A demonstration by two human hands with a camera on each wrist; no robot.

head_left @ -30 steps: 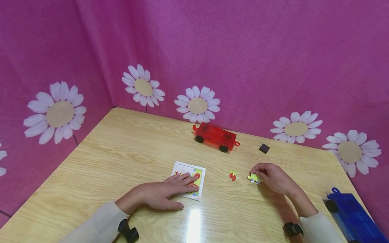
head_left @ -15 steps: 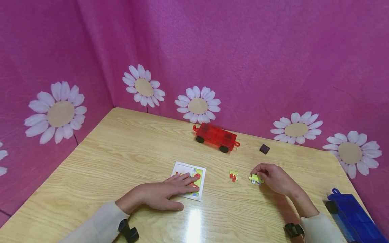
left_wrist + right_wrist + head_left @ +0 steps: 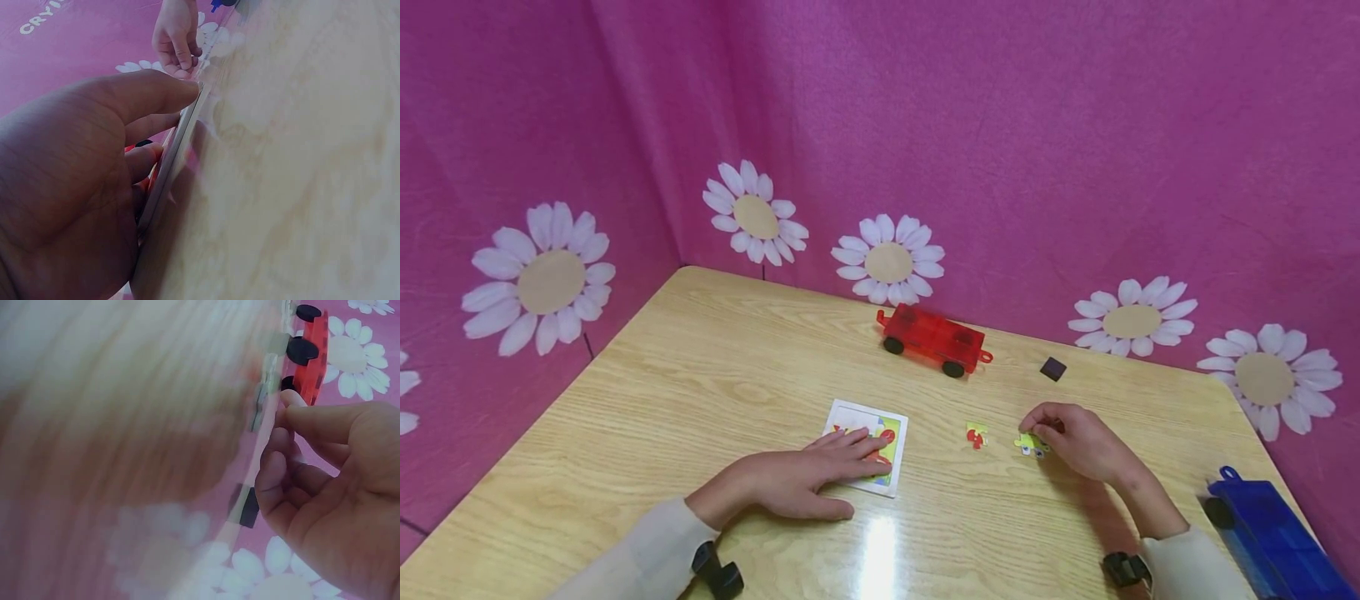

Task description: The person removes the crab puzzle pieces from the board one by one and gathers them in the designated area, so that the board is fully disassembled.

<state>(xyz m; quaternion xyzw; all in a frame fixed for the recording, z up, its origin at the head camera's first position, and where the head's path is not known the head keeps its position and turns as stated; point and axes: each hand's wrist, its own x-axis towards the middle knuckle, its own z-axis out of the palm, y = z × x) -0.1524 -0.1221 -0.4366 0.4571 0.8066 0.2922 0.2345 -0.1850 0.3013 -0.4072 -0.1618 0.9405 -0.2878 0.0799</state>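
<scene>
My left hand [image 3: 805, 479] lies spread over the white-framed puzzle board [image 3: 898, 417], fingers straight across its picture. The left wrist view shows the thumb and the board's thin edge [image 3: 169, 165]. The fingers partly cover the red, yellow and blue picture. My right hand [image 3: 1078, 442] holds a yellow puzzle piece [image 3: 1028, 445] with eyes on it by its upper edge, fingers bent, low at the table. In the right wrist view the contact is hard to make out. Left of it lies a second puzzle piece [image 3: 976, 434], yellow and red.
A red toy wagon [image 3: 932, 337] stands at the back of the wooden table [image 3: 700, 358]. A small dark square [image 3: 1053, 368] lies to its right. A blue toy wagon [image 3: 1273, 533] is at the right edge. Pink flowered cloth [image 3: 1000, 167] rises behind.
The puzzle piece under the right hand has shifted slightly right and down and looks flatter against the table. The left hand stays where it was on the board.
</scene>
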